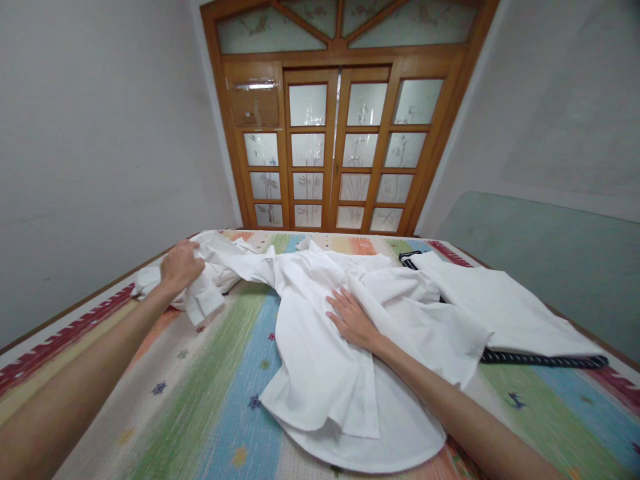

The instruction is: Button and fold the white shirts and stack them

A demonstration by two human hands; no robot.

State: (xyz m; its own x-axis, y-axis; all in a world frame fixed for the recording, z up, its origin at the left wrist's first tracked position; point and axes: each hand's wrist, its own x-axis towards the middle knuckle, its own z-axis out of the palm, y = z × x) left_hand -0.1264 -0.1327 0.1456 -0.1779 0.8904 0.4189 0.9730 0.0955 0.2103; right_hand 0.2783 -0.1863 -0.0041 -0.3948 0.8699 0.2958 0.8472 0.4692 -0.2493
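Note:
A white long-sleeved shirt [320,360] lies spread and wrinkled across the striped cloth, its curved hem toward me. At the far left, my left hand [183,265] is closed around one of its sleeves, the cuff hanging below the fist. My right hand [353,319] rests flat on the shirt's body, fingers stretched out and slightly apart. More white fabric [149,280] is bunched beyond my left hand; whether it belongs to the same shirt I cannot tell.
A multicoloured striped cloth [200,400] covers the table. On the right lies a folded white garment [510,307] with dark striped fabric [545,361] under its edge. A pale green panel [550,247] leans by the right wall. Wooden glass-paned doors [335,147] stand behind.

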